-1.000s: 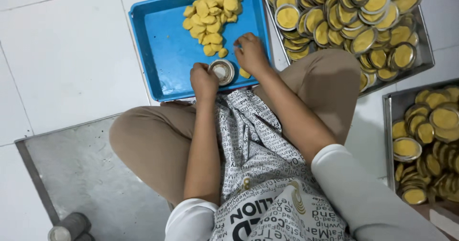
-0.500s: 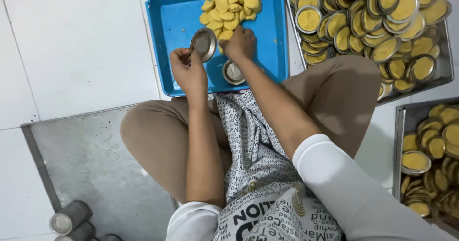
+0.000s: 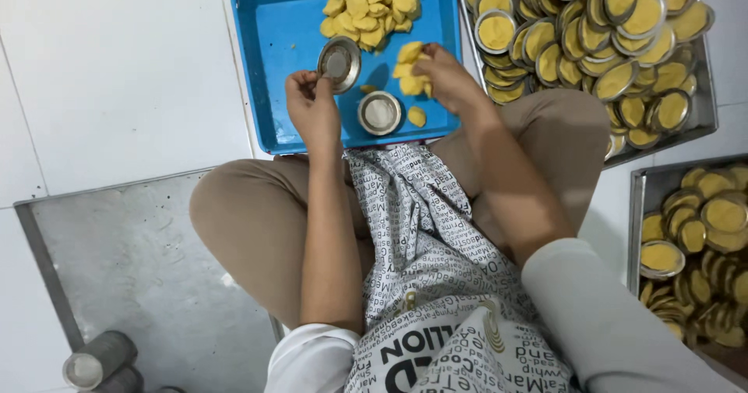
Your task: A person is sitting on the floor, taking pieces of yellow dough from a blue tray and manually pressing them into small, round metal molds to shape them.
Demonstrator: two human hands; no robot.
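From the head camera, looking down over the person's lap to the white tiled floor (image 3: 117, 74), the work looks only partly done: a heap of pale yellow dough pieces (image 3: 374, 3) sits at the far edge of the shallow blue plastic tray (image 3: 280, 42), while the long steel tray (image 3: 701, 105) to the right of it is still crowded with small round tins filled with yellow dough (image 3: 608, 35), and a second steel tray (image 3: 647, 183) at the right edge of the view carries many more. One empty round metal tin (image 3: 379, 112) lies near the blue tray's near edge with a stray dough piece (image 3: 418, 116) just beside it. The left hand (image 3: 312, 109) has its grip closed on the rim of another small round metal tin (image 3: 339, 63), tilted above the tray. The right hand (image 3: 444, 74) is clenched around a few yellow dough pieces (image 3: 409, 70), though how many is hard to tell.
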